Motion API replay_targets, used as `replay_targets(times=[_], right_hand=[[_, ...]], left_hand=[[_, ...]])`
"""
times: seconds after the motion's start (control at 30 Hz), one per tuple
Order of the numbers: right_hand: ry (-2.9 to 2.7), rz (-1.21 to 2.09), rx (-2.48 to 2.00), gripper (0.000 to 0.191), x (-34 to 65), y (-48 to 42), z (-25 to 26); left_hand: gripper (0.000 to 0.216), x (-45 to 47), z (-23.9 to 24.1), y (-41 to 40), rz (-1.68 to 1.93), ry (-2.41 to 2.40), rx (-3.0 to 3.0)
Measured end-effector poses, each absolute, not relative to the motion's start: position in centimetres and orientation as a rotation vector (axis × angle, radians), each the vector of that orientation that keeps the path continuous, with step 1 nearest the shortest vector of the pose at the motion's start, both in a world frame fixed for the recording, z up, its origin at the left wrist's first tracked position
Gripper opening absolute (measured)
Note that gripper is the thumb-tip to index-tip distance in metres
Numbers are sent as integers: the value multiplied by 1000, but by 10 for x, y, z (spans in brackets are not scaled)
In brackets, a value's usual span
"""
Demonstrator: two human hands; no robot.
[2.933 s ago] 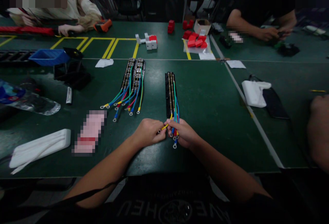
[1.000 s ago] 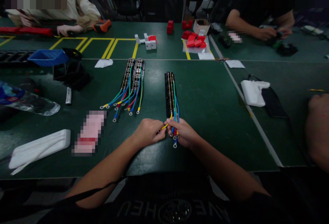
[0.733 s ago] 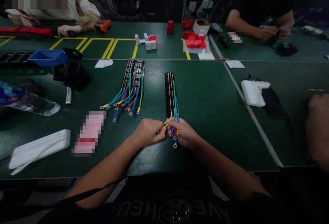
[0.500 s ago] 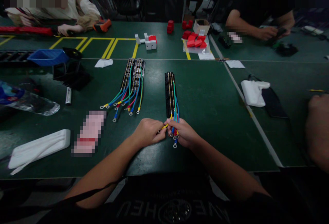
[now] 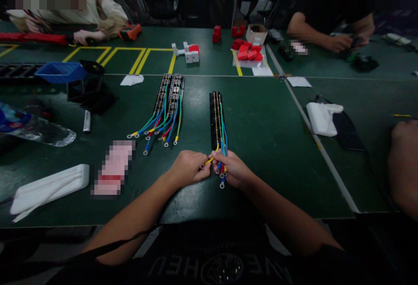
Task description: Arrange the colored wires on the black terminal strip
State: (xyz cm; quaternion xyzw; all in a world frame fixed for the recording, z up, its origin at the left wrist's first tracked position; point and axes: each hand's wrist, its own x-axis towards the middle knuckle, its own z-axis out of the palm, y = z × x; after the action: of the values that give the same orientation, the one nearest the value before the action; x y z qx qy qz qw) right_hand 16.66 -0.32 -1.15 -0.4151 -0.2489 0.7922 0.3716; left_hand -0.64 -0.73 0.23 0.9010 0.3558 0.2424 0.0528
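Observation:
A long black terminal strip [image 5: 215,115] lies lengthwise on the green table [image 5: 261,145], with coloured wires [image 5: 222,145] running down it toward me. My left hand [image 5: 189,168] is closed, pinching the end of a yellow wire [image 5: 209,161]. My right hand [image 5: 231,168] is closed round the bundle of green, blue, red and yellow wire ends, whose ring lugs hang below my fingers. Both hands touch at the near end of the strip.
Two more wired strips [image 5: 170,102] lie to the left. A white foam piece [image 5: 48,188], a plastic bottle [image 5: 32,128] and a blue bin [image 5: 60,72] sit at left; a white block [image 5: 321,118] at right. Red parts [image 5: 248,52] lie far off. Other people work around the table.

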Motion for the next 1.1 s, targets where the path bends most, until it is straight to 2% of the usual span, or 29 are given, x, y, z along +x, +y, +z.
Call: replay_targets(times=[1.1], right_hand=[[-630,2017,-1084,18,166,-4,-7]], left_hand=[[23,-6,2,-8,729,1101,2746]])
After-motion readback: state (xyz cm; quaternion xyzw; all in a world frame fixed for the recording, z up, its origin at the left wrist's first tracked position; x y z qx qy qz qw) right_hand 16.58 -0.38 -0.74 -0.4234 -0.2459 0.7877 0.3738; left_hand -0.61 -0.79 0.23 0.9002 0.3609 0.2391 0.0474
